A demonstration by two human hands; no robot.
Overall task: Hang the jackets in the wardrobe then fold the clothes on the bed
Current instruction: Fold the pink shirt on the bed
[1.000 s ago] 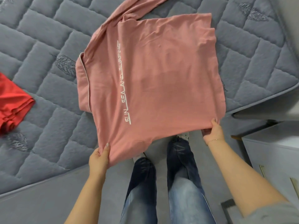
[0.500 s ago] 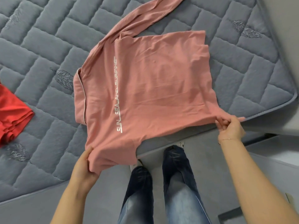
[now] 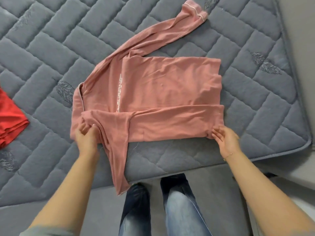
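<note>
Since a moment ago, the pink shirt (image 3: 163,92) has dropped onto the grey mattress (image 3: 51,48), its near edge folded over. Left hand (image 3: 86,138) pinches the fold at seven o'clock; right hand (image 3: 225,140), fingers nearly straight, presses the corner at four o'clock. She should smooth the fold flat before tucking the dangling sleeve (image 3: 119,167).

Home bedroom. Bare grey quilted mattress (image 3: 170,28) fills most of the view, clothes laid out on it: pink long-sleeve top (image 3: 162,92), red garment (image 3: 10,120) at left edge. Grey floor (image 3: 102,201) below, pale furniture edge at right.
</note>
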